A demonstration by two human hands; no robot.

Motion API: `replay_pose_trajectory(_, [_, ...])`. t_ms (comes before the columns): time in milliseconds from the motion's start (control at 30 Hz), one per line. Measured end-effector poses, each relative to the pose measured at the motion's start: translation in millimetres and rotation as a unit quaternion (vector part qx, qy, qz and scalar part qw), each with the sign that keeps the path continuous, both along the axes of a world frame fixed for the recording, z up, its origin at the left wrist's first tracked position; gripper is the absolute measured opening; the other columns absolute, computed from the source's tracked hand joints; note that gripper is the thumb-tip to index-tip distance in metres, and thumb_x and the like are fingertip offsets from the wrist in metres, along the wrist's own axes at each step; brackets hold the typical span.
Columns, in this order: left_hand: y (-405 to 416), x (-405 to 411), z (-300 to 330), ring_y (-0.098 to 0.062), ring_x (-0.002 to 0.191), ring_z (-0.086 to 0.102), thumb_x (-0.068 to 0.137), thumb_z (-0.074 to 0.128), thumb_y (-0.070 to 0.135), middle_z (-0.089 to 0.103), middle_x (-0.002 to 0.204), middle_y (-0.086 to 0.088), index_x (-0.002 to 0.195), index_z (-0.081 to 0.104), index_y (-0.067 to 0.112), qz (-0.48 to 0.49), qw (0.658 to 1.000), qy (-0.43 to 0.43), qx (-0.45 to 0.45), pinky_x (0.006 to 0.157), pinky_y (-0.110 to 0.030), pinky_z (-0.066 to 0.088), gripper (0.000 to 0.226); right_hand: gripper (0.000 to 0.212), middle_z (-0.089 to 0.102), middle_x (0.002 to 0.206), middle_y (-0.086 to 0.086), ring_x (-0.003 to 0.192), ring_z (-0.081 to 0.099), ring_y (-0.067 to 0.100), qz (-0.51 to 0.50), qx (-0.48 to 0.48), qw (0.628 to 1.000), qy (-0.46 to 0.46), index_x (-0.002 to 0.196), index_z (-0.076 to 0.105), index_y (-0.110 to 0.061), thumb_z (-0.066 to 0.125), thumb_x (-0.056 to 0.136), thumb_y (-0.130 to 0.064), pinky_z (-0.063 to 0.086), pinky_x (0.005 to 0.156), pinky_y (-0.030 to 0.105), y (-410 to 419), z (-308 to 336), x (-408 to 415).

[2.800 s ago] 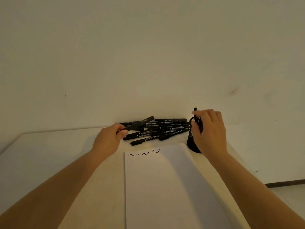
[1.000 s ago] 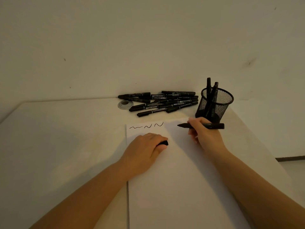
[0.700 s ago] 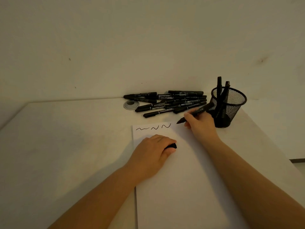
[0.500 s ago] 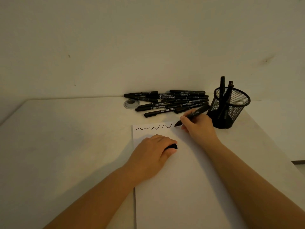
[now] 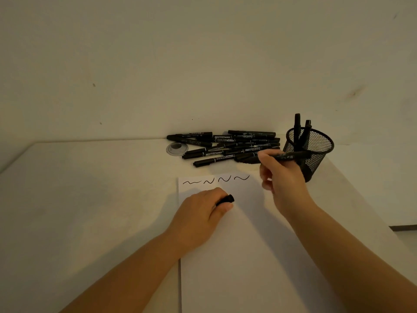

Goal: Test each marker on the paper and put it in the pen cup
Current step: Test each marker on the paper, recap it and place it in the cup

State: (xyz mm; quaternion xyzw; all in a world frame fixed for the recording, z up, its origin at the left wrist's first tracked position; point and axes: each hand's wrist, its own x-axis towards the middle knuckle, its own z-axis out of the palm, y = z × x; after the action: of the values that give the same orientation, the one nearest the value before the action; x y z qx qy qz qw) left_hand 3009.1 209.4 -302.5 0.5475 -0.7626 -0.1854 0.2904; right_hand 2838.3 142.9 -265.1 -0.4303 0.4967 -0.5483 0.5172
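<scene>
The paper [image 5: 237,256] is the landmark here; it lies on the table [image 5: 79,199], nearest to the person. On its upper left part rests the left hand [image 5: 200,213], with fingers curled around a short black piece, the cap [image 5: 226,199], I think, though only its end shows. Above this hand, along the top edge of the paper, stand four squiggles [image 5: 215,180].

Over the top right corner of the paper the right hand [image 5: 282,177] is lifted clear of the sheet. Its fingers pinch a marker [image 5: 283,156], which lies almost level, with one end toward the cup [image 5: 308,152]. The writing tip is hard to see against the dark pile behind.

Beyond the paper, near the wall, lies the pile [image 5: 228,146] of markers to be tested, with a small round disc [image 5: 177,148] at its left end. To the right of the pile, beyond the paper's far right corner, stands the mesh cup with markers already standing in it.

In my judgement the test stroke of this marker is finished, and the step in hand is closing it. The next move calls for bringing cap and marker together end to end, pressing them shut, then dropping the marker upright into the cup.
</scene>
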Motion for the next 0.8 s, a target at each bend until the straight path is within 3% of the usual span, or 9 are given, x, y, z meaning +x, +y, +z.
replay_pose_trajectory(100, [0.1, 0.0, 1.2, -0.007, 0.067, 0.050, 0.093, 0.046, 0.036, 0.057, 0.075, 0.009, 0.097, 0.057, 0.020, 0.008, 1.000, 0.020, 0.007, 0.062, -0.022, 0.038, 0.020, 0.022, 0.047, 0.043, -0.002, 0.037, 0.039, 0.008, 0.037, 0.079, 0.985, -0.146, 0.074, 0.062, -0.012, 0.052, 0.090, -0.024, 0.028, 0.032, 0.019, 12.0, -5.6, 8.2])
replay_pose_trajectory(233, [0.3, 0.3, 1.3, -0.004, 0.064, 0.047, 0.093, 0.045, 0.037, 0.057, 0.075, 0.006, 0.098, 0.057, 0.021, 0.006, 1.000, 0.017, 0.020, 0.058, -0.019, 0.035, 0.020, 0.030, 0.043, 0.040, 0.000, 0.034, 0.034, 0.011, 0.035, 0.035, 0.996, -0.081, 0.071, 0.061, -0.010, 0.047, 0.093, -0.025, 0.028, 0.033, 0.019, 21.0, -22.4, 12.2])
replay_pose_trajectory(500, [-0.2, -0.1, 1.1, -0.003, 0.060, 0.045, 0.093, 0.045, 0.036, 0.057, 0.071, 0.007, 0.096, 0.058, 0.022, 0.004, 1.000, 0.020, 0.022, 0.054, -0.018, 0.033, 0.020, 0.034, 0.045, 0.042, 0.001, 0.038, 0.038, 0.010, 0.074, -0.003, 0.997, -0.034, 0.064, 0.064, -0.015, 0.047, 0.092, -0.022, 0.032, 0.037, 0.018, 24.6, -28.1, 10.1])
replay_pose_trajectory(633, [-0.3, -0.2, 0.1, 0.001, 0.060, 0.045, 0.093, 0.045, 0.036, 0.046, 0.061, 0.014, 0.091, 0.055, 0.026, 0.005, 1.000, 0.006, 0.012, 0.055, -0.015, 0.034, 0.014, 0.034, 0.048, 0.042, 0.000, 0.038, 0.042, 0.009, 0.102, -0.037, 0.994, -0.005, 0.061, 0.065, -0.019, 0.049, 0.091, -0.015, 0.034, 0.038, 0.015, 28.7, -27.6, 10.6])
replay_pose_trajectory(800, [1.3, -0.7, 1.1, -0.002, 0.063, 0.044, 0.093, 0.045, 0.036, 0.046, 0.070, 0.016, 0.094, 0.055, 0.025, 0.004, 1.000, -0.013, -0.021, 0.056, -0.012, 0.032, 0.015, 0.030, 0.051, 0.043, 0.003, 0.038, 0.045, 0.010, 0.163, -0.065, 0.984, 0.011, 0.061, 0.063, -0.015, 0.053, 0.090, -0.014, 0.037, 0.040, 0.016, 34.4, -27.3, 10.6])
